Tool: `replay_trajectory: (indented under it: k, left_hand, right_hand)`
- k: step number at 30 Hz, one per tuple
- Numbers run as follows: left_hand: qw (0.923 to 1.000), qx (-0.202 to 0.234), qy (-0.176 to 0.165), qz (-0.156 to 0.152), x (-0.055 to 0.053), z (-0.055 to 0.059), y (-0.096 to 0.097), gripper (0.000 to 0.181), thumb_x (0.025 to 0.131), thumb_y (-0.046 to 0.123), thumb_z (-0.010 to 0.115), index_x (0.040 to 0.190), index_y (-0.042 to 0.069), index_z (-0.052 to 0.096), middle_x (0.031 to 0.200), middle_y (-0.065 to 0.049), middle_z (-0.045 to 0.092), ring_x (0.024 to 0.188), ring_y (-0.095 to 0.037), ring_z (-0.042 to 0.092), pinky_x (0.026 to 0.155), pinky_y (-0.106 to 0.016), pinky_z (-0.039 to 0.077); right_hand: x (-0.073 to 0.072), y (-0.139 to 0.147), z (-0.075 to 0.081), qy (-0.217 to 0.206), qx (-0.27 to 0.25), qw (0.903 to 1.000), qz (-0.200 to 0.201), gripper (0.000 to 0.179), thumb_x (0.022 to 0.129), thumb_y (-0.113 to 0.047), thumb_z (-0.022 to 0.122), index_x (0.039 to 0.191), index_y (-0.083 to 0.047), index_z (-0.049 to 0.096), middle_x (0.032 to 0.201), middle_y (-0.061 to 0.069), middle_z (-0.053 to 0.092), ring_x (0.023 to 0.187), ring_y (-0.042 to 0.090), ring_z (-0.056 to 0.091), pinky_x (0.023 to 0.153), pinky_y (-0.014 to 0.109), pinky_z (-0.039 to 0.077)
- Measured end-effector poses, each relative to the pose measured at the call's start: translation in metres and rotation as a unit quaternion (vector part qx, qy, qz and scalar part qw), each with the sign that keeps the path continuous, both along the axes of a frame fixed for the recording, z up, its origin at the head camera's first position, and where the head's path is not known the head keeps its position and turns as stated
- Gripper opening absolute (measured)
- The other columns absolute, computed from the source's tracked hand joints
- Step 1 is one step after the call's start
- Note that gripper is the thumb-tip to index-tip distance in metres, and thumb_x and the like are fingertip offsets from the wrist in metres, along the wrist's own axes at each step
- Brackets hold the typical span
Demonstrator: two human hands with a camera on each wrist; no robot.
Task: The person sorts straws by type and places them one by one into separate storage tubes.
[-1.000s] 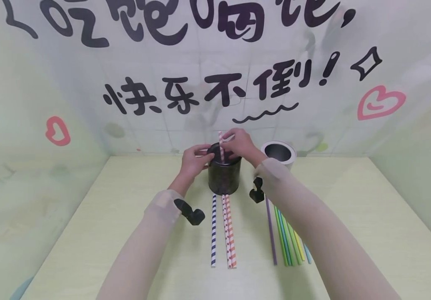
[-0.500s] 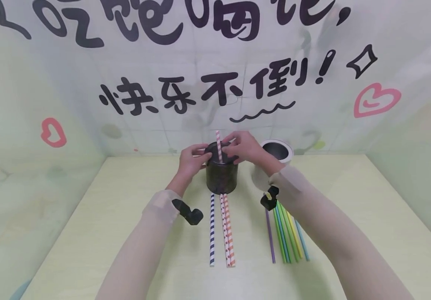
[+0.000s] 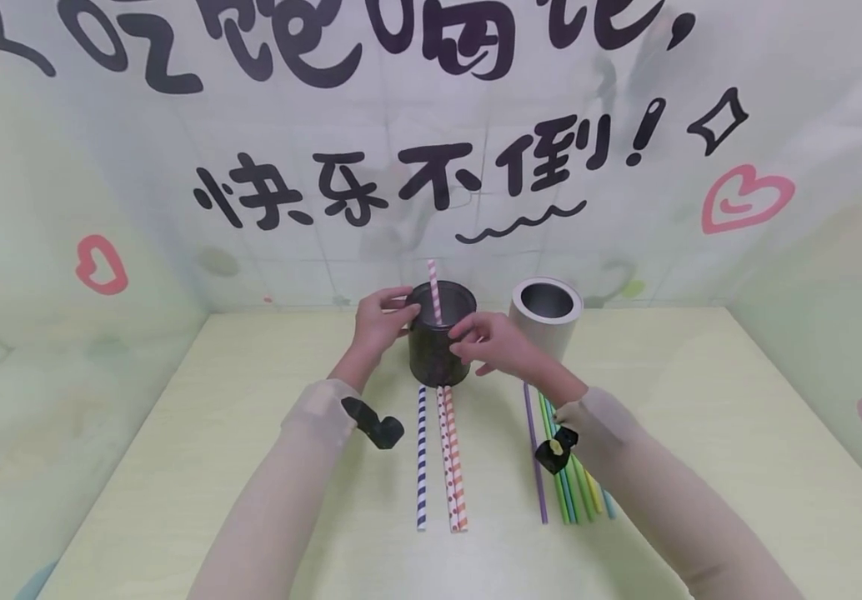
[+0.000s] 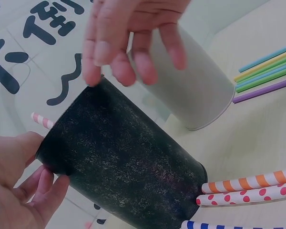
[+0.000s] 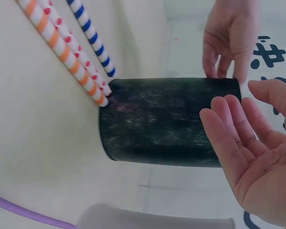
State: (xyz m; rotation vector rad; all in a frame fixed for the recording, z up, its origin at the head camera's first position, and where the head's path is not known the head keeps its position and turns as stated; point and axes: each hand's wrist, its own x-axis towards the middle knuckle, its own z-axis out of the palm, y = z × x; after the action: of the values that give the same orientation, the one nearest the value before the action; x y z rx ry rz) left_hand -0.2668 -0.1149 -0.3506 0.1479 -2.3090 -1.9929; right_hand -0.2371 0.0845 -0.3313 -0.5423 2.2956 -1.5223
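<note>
A dark, cylindrical cup (image 3: 431,358) stands upright toward the back of the table. One pink-and-white striped paper straw (image 3: 434,292) leans inside it, its top above the rim. The person's left hand (image 3: 380,325) holds the cup by its left rim, thumb and fingers pinching the edge, as the left wrist view (image 4: 19,176) also shows. Beside the cup's front right side is the right hand (image 3: 502,343), fingers loosely extended and holding nothing; in the right wrist view its fingertips (image 5: 219,107) overlap the cup, and contact is unclear.
A white cup (image 3: 543,333) with a dark interior stands to the right. In front of the dark cup lie a blue-striped straw (image 3: 421,458), a red-dotted straw (image 3: 447,458) and an orange-striped straw (image 3: 458,475). A purple straw (image 3: 541,500) and several green, blue and yellow straws lie farther right.
The right hand has let go of the pink-striped straw, which stays in the dark cup, and has moved down to the cup's front right. The left hand keeps its hold on the rim.
</note>
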Motion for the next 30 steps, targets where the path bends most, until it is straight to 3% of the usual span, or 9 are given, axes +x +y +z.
replay_trajectory:
  k: [4, 11, 20, 30]
  left_hand:
    - [1.0000, -0.002, 0.002, 0.000, 0.000, 0.000, 0.001, 0.036, 0.084, 0.006, 0.064, 0.119, 0.004, 0.059, 0.109, -0.018, 0.056, 0.092, -0.027, 0.060, 0.069, -0.031, 0.056]
    - [1.0000, 0.001, 0.004, 0.001, 0.002, 0.001, 0.002, 0.035, 0.084, 0.007, 0.064, 0.119, 0.003, 0.059, 0.108, -0.018, 0.056, 0.092, -0.027, 0.060, 0.070, -0.032, 0.056]
    - [1.0000, -0.005, 0.006, 0.005, 0.002, 0.001, 0.003, 0.036, 0.085, 0.007, 0.063, 0.120, 0.004, 0.059, 0.110, -0.018, 0.056, 0.093, -0.027, 0.059, 0.070, -0.031, 0.056]
    - [0.9999, -0.004, 0.012, 0.008, 0.002, 0.000, 0.003, 0.035, 0.084, 0.007, 0.064, 0.118, 0.003, 0.059, 0.109, -0.018, 0.056, 0.094, -0.027, 0.060, 0.070, -0.031, 0.056]
  right_hand:
    - [0.005, 0.002, -0.016, -0.014, -0.001, 0.9998, -0.011, 0.026, 0.083, -0.011, 0.064, 0.106, 0.000, 0.059, 0.089, 0.015, 0.060, 0.085, 0.033, 0.060, 0.067, 0.046, 0.055]
    - [0.006, 0.000, -0.045, -0.048, -0.006, 0.9983, -0.033, 0.028, 0.085, -0.012, 0.063, 0.110, 0.000, 0.058, 0.096, 0.021, 0.060, 0.082, 0.026, 0.060, 0.066, 0.039, 0.056]
    - [0.003, -0.014, -0.081, -0.078, 0.011, 0.9923, -0.096, 0.022, 0.083, -0.007, 0.063, 0.104, -0.001, 0.062, 0.081, 0.009, 0.060, 0.071, 0.020, 0.059, 0.054, 0.033, 0.054]
    - [0.005, -0.022, -0.094, -0.105, 0.053, 0.9796, -0.163, 0.019, 0.083, -0.014, 0.066, 0.099, -0.005, 0.061, 0.083, 0.009, 0.060, 0.071, 0.020, 0.056, 0.051, 0.029, 0.052]
